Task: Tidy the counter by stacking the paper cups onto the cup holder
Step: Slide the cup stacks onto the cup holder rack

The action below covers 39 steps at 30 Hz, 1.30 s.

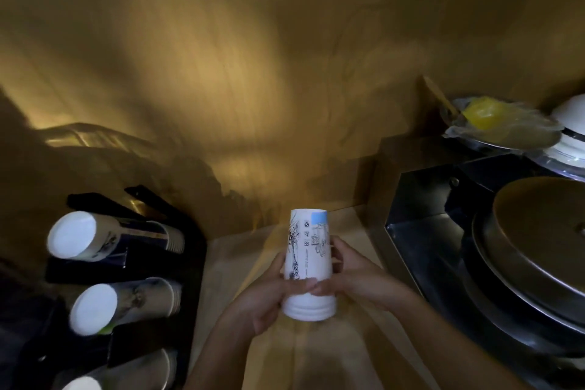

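Observation:
A small stack of white paper cups (308, 250) with blue and black print stands upside down above the wooden counter (345, 351), low in the middle of the view. My left hand (262, 301) and my right hand (351, 275) both grip it near its rims, fingers meeting at the front. At the lower left stands the black cup holder (152, 263). Three stacks of cups rest on it, bottoms toward me: a top stack (95, 236), a middle stack (117, 305) and a bottom stack (139, 370) cut off by the frame edge.
A dark metal appliance (421, 225) with a large round steel lid (544, 231) fills the right side. Behind it lie a plastic-wrapped yellow item (484, 115) on a tray and a white bowl (569, 123). A wooden wall (253, 73) rises behind the counter.

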Each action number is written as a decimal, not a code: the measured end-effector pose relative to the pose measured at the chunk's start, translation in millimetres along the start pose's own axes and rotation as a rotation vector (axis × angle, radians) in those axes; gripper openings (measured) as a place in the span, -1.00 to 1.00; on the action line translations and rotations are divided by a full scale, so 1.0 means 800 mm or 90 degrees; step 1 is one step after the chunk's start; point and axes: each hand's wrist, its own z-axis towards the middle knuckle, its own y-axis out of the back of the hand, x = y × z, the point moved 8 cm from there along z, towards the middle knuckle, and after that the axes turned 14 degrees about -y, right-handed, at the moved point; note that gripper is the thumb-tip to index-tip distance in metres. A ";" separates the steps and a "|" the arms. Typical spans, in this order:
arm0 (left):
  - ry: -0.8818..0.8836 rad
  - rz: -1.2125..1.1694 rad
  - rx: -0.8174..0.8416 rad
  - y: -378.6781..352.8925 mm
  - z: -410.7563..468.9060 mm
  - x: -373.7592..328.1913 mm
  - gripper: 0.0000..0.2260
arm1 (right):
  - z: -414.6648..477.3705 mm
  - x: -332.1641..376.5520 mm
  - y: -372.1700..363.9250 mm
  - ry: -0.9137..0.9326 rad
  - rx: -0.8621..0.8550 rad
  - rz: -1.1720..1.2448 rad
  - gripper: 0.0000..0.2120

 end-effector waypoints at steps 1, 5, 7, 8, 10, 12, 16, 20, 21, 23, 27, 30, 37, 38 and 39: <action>-0.032 0.020 -0.014 0.006 -0.004 -0.011 -0.35 | 0.003 0.008 -0.007 0.015 -0.001 -0.010 -0.23; -0.106 0.127 -0.096 0.038 -0.034 -0.053 -0.24 | 0.010 0.043 -0.042 0.084 0.021 -0.064 -0.24; -0.137 0.164 -0.124 0.052 -0.054 -0.073 -0.21 | 0.009 0.064 -0.067 0.114 0.061 -0.098 -0.21; -0.157 0.172 -0.140 0.058 -0.064 -0.082 -0.22 | 0.007 0.075 -0.080 0.129 0.078 -0.117 -0.18; -0.202 0.175 -0.172 0.069 -0.087 -0.103 -0.27 | 0.001 0.096 -0.105 0.159 0.101 -0.142 -0.13; -0.244 0.186 -0.196 0.081 -0.111 -0.125 -0.31 | -0.006 0.118 -0.131 0.197 0.125 -0.141 -0.15; -0.299 0.228 -0.259 0.112 -0.163 -0.162 -0.30 | -0.020 0.158 -0.184 0.256 0.154 -0.172 -0.14; -0.328 0.291 -0.309 0.143 -0.216 -0.186 -0.21 | -0.032 0.186 -0.238 0.301 0.180 -0.225 -0.09; -0.332 0.307 -0.320 0.149 -0.230 -0.189 -0.21 | -0.035 0.189 -0.252 0.308 0.196 -0.227 -0.07; -0.339 0.323 -0.344 0.161 -0.256 -0.190 -0.23 | -0.041 0.191 -0.280 0.316 0.223 -0.240 -0.04; -0.333 0.338 -0.376 0.181 -0.304 -0.179 -0.25 | -0.059 0.187 -0.329 0.341 0.254 -0.309 -0.12; -0.329 0.308 -0.377 0.195 -0.329 -0.164 -0.27 | -0.068 0.175 -0.360 0.339 0.267 -0.357 -0.13; -0.297 0.323 -0.397 0.227 -0.350 -0.121 -0.22 | -0.064 0.144 -0.399 0.333 0.277 -0.480 -0.12; -0.280 0.346 -0.404 0.232 -0.350 -0.114 -0.20 | -0.062 0.141 -0.401 0.334 0.274 -0.488 -0.11; -0.262 0.368 -0.405 0.236 -0.349 -0.108 -0.17 | -0.059 0.137 -0.402 0.339 0.263 -0.499 -0.11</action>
